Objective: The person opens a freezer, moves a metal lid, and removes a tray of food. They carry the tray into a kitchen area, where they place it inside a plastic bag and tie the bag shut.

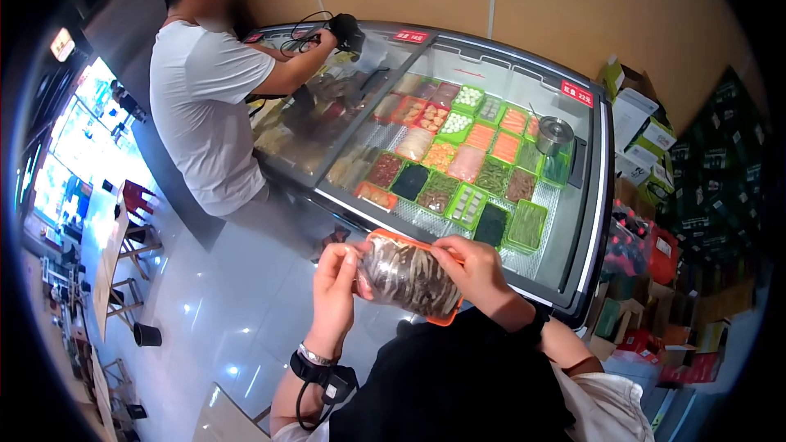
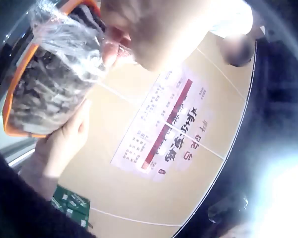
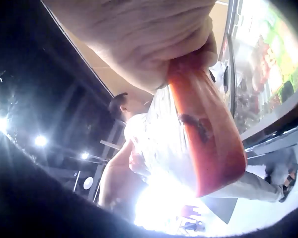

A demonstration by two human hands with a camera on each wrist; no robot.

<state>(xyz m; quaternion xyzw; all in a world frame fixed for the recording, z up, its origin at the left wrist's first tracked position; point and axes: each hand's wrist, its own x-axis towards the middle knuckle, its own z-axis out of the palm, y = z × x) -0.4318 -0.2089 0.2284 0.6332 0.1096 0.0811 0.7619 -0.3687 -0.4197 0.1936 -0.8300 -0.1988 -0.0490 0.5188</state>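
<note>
An orange tray [image 1: 446,319] of dark grey-brown sliced food [image 1: 409,278] is held up in front of my body, close to the freezer's front edge. My left hand [image 1: 334,286] pinches clear plastic film [image 2: 72,42] at the tray's left end, and the film bunches up there. With thumb and fingers, my right hand [image 1: 475,270] grips the tray's right end. In the right wrist view, the orange side wall of the tray [image 3: 213,144] hangs just below the right palm [image 3: 144,34].
A display freezer [image 1: 585,237] holds rows of green and red trays [image 1: 526,225] of food, plus a metal pot [image 1: 556,133]. A person in a white shirt [image 1: 205,98] stands at its left part, handling a black device [image 1: 348,33]. Cartons [image 1: 634,127] are stacked on the right.
</note>
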